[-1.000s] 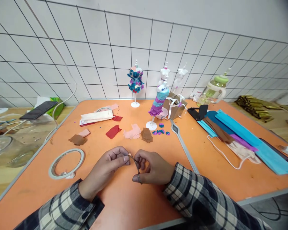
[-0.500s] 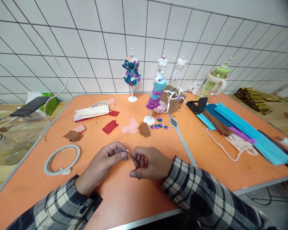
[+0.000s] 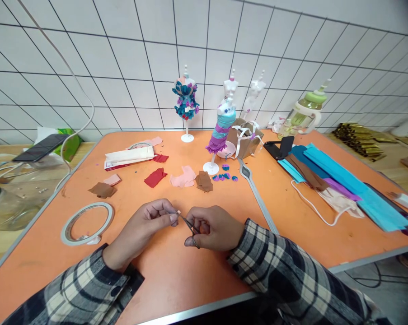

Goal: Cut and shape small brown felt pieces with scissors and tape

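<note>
And here's the pink scrap point(image 3: 179, 212), a tiny thing, between the two hands above the counter point(image 3: 176, 280). The left hand point(image 3: 144, 228) pinches it, thumb against fingertip; the right hand point(image 3: 219, 228) curls around the scissors point(image 3: 190, 225), their tips right up at the scrap. Tight quarters! A slip of the blades could nick the left fingertips, and a loose pinch might drop so small a piece. Beyond lie red paper point(image 3: 155, 177), pink paper point(image 3: 183, 177) and brown paper point(image 3: 204, 181), with the draped form point(image 3: 227, 124) behind; a long reach forward might knock it. Tape point(image 3: 65, 232) sits beside the left forearm, nothing blocking the scissors.
</note>
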`<action>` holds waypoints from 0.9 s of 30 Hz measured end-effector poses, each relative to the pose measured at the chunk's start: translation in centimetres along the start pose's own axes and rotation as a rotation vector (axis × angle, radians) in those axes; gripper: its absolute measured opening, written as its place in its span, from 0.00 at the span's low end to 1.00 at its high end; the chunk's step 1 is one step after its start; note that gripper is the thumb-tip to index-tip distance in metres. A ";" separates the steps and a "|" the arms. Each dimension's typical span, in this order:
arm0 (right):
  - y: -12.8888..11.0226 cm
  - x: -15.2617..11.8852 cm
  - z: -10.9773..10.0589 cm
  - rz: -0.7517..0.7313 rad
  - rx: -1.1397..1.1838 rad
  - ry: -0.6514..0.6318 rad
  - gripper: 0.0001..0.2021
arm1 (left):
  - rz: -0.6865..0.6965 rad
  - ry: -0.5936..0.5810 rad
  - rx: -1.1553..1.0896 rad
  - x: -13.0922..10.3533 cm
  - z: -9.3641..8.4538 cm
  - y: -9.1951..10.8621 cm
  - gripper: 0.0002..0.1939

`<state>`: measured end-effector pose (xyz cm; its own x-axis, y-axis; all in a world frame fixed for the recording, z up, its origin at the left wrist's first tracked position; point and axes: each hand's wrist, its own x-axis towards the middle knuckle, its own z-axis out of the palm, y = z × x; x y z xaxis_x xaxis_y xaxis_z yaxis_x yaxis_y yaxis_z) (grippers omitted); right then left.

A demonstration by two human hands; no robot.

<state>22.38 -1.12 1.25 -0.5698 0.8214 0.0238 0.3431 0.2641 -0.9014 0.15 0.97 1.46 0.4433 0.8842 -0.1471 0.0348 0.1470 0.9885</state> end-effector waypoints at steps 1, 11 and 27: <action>-0.1 0.0 0.0 0.005 -0.004 -0.009 0.16 | -0.005 0.000 0.021 0.0 0.0 0.0 0.08; 0.0 -0.1 0.0 0.029 -0.003 -0.026 0.16 | -0.020 0.003 0.093 0.0 -0.3 0.0 0.08; 0.3 0.2 0.1 0.079 -0.026 -0.040 0.15 | -0.051 -0.010 0.106 0.2 -0.1 0.6 0.09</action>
<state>22.28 -0.94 0.91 -0.5693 0.8196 -0.0643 0.4072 0.2131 -0.8881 0.17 1.32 2.03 0.4471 0.8724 -0.1978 0.1522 0.1437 0.9778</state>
